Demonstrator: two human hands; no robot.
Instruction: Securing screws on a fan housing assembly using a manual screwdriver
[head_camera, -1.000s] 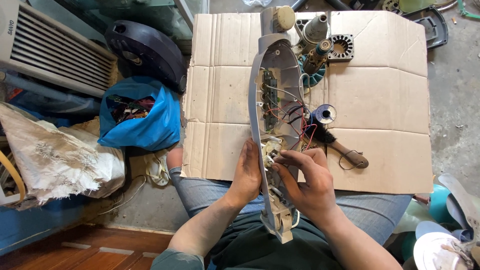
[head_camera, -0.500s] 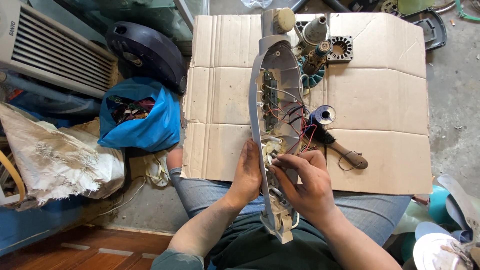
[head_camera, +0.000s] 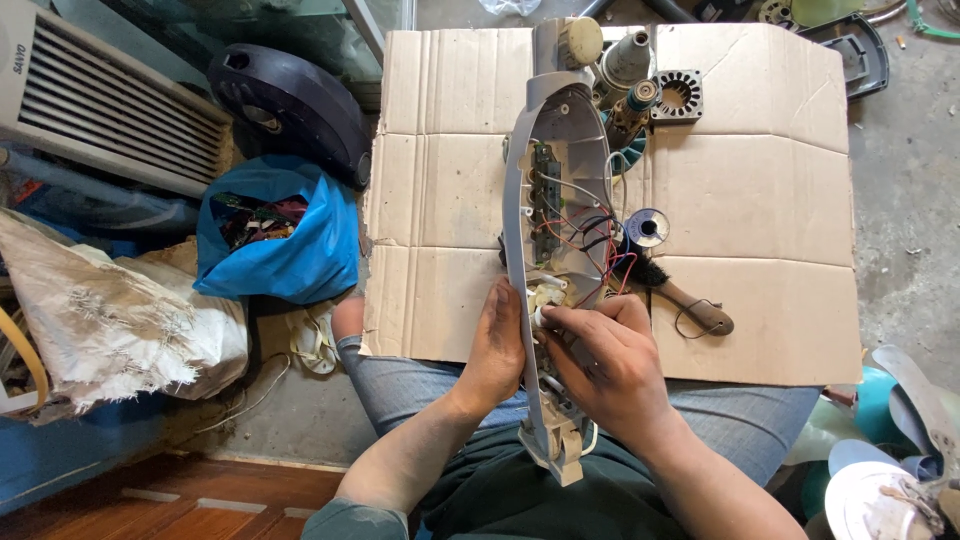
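A long grey plastic housing (head_camera: 560, 130) lies open along the cardboard sheet (head_camera: 760, 200), its near end resting on my lap. Inside it are a circuit board and red, black and white wires (head_camera: 585, 240). My left hand (head_camera: 497, 345) clasps the housing's left edge. My right hand (head_camera: 600, 360) is over the housing's inside, its fingers pinching a small white part among the wires. A brush with a wooden handle (head_camera: 685, 300) and a spool of solder (head_camera: 648, 227) lie just right of the housing.
Motor parts (head_camera: 640, 85) sit at the far end of the cardboard. To the left are a blue bag (head_camera: 285, 235) of scrap, a dark round shell (head_camera: 290, 100), a white vented unit (head_camera: 110, 100) and a dirty sack (head_camera: 110, 320). Fan blades (head_camera: 890, 450) lie at the right.
My right hand's fingers have shifted slightly left onto the small white part inside the housing. My left hand and the housing have stayed in place.
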